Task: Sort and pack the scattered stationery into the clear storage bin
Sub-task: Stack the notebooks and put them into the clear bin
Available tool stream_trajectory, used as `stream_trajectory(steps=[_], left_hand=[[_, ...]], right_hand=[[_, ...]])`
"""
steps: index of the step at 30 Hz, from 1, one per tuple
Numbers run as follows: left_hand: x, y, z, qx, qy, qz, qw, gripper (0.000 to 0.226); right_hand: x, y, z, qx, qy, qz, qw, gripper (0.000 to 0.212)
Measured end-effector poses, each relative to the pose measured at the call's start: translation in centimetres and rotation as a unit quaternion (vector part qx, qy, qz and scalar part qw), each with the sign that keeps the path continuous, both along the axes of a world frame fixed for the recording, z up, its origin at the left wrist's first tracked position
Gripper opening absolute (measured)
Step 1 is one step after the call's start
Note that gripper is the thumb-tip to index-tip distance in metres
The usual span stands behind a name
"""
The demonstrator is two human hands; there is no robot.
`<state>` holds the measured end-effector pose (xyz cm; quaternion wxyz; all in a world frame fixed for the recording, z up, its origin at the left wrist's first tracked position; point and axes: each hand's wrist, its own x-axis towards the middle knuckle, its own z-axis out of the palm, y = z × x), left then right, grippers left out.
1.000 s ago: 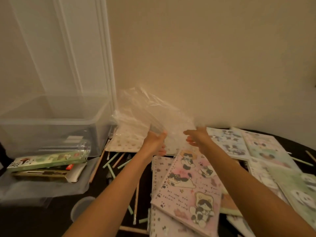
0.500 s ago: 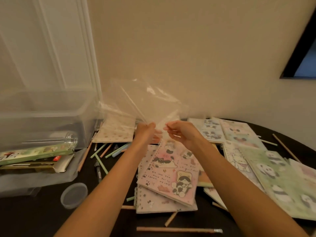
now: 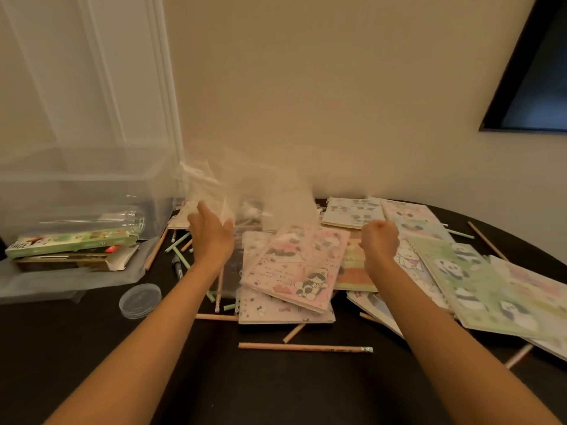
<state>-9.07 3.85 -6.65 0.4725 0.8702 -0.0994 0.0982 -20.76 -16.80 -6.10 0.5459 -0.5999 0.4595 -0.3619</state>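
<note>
At my far left, the clear plastic storage bin point(image 3: 86, 191) stands on the dark table point(image 3: 276, 394) against the wall. Its top is open so things can drop straight in, and it looks empty. In front of it, a green printed pencil box point(image 3: 70, 242) and a clear plastic tube point(image 3: 122, 219) lie on a frosted grey lid point(image 3: 61, 283), close by, I think, so they can go in early.

My left hand point(image 3: 211, 237) is spread with its fingers straight. It touches the lower edge of a crumpled clear plastic bag point(image 3: 245, 185) raised over loose mint-green and wooden pencils point(image 3: 178, 242). I judge the bag is meant to gather them. It is too blurred to show more.

Between my hands, a pink cat-printed spiral notebook point(image 3: 294, 265) tops a loose stack. My right hand point(image 3: 380, 243) is curled into a fist over the notebooks, with nothing visible in it. Farther right, a green panda-covered notebook point(image 3: 472, 283) overlaps others. Being flat and wide, these should line the bin's floor.
</note>
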Motion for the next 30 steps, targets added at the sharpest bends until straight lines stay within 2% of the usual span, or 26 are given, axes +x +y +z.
stream_trajectory(steps=[1,3,5,7,9,12,13,16,18,21,25,27,30], left_hand=[[-0.5,0.0,0.1,0.057,-0.052,-0.022,0.997,0.064],[-1.0,-0.5,0.0,0.173,-0.082,-0.105,0.976,0.073],[-1.1,-1.3,-0.4,0.262,-0.039,-0.181,0.947,0.078],[-0.9,-1.6,-1.3,0.298,-0.004,-0.21,0.931,0.079],[-0.6,-1.8,-2.3,0.306,-0.011,-0.201,0.931,0.072],[-0.5,-2.0,-3.1,0.319,-0.074,-0.165,0.93,0.057],[-0.5,-2.1,-3.1,0.318,-0.093,-0.156,0.93,0.054],[-0.8,-2.6,-2.4,0.311,-0.139,-0.108,0.934,0.058],[-1.1,-3.0,-1.7,0.295,-0.148,-0.089,0.94,0.063],[-1.2,-3.5,-0.9,0.269,-0.135,-0.081,0.95,0.065],[-1.5,-4.6,-1.0,0.251,-0.125,-0.067,0.958,0.06],[-1.8,-5.4,-1.2,0.262,-0.123,-0.061,0.955,0.055],[-2.7,-6.8,-1.5,0.297,-0.112,-0.067,0.946,0.052]], right_hand=[[0.0,-0.3,-0.6,0.023,0.04,0.034,0.998,0.029],[0.1,-0.5,-1.0,0.063,0.097,0.109,0.987,0.032],[0.0,0.0,-0.6,0.089,0.114,0.153,0.978,0.028],[0.1,0.6,-0.2,0.111,0.108,0.186,0.97,0.036],[0.2,1.1,-0.5,0.136,0.099,0.207,0.964,0.045],[0.5,1.6,-1.1,0.15,0.079,0.228,0.959,0.029],[0.6,1.6,-1.2,0.137,0.065,0.232,0.961,0.023],[0.5,0.8,-0.4,0.05,-0.004,0.225,0.973,0.025],[-0.3,0.0,0.5,0.039,-0.053,0.2,0.978,0.027],[-2.0,-2.1,1.7,0.09,-0.111,0.145,0.979,0.022],[-5.1,-4.4,2.3,0.224,-0.193,0.074,0.953,0.016],[-5.8,-5.3,2.0,0.248,-0.219,0.038,0.943,0.011],[-5.4,-6.1,1.0,0.255,-0.251,-0.006,0.934,0.018]])
